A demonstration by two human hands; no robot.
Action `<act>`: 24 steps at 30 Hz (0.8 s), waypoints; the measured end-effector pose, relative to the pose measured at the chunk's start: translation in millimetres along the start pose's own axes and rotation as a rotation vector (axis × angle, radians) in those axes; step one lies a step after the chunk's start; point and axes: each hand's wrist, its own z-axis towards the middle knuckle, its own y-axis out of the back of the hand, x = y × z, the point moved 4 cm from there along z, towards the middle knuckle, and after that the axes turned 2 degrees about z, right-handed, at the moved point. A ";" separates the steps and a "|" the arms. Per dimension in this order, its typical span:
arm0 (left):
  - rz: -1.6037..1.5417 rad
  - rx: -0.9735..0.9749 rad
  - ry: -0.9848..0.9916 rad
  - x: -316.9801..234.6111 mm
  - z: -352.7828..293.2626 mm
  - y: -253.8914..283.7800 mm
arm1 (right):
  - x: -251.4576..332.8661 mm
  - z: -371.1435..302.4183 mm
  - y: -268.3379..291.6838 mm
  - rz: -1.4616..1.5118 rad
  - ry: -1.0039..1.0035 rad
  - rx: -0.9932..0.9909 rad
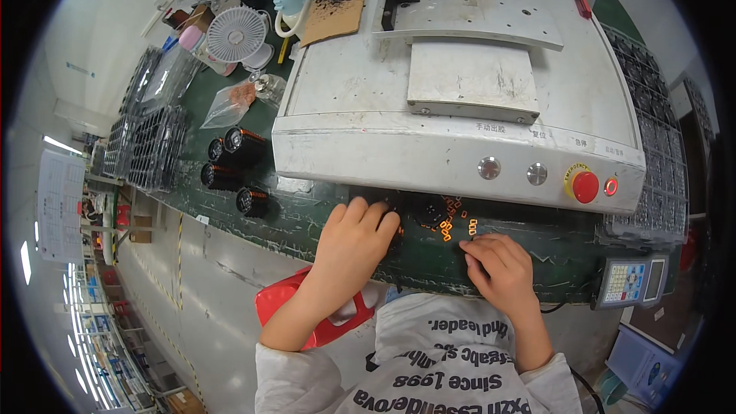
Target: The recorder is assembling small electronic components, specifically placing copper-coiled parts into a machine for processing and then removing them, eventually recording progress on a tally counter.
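My left hand (356, 236) is closed at the bench edge, its fingers curled over a dark part with a hint of orange beside the fingertips; most of that part is hidden. Just right of it is a black cylinder (428, 211) at the foot of the machine. Small orange rectangular pieces (446, 227) lie scattered around this cylinder, and a few more (472, 227) sit closer to my right hand (498, 264). That hand has thumb and forefinger drawn together at the bench top, close to the pieces; anything between them is too small to make out.
A white machine (460, 149) with a red emergency button (584, 186) fills the far side. Several black cylinders (244, 142) stand at left, near a fan (238, 34) and stacked black trays (157, 146). A keypad controller (630, 282) is at right; a red stool (287, 295) is below.
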 end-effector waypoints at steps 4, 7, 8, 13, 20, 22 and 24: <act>-0.240 0.036 -0.026 -11.2 2.8 7.5 | 1.6 1.0 -2.2 0.009 -0.010 0.005; -0.361 -0.037 -0.004 -15.7 2.1 1.3 | 13.2 3.6 -13.4 0.034 0.019 0.019; -0.433 -0.100 -0.002 -17.0 2.5 -0.7 | 19.5 3.6 -17.9 0.076 0.016 0.036; -0.556 -0.280 0.042 -24.9 -0.8 -2.7 | 30.2 -2.1 -33.3 0.044 0.026 0.122; -0.463 -0.362 0.084 -26.6 -18.8 -1.5 | 24.0 -9.9 -19.1 0.004 0.048 0.154; -0.441 -0.285 0.086 -28.7 -20.6 -5.8 | 20.1 -13.4 -10.9 0.022 0.020 0.141; -0.414 -0.209 0.084 -31.1 -20.5 -10.5 | 19.7 -15.1 -2.3 0.019 -0.009 0.158</act>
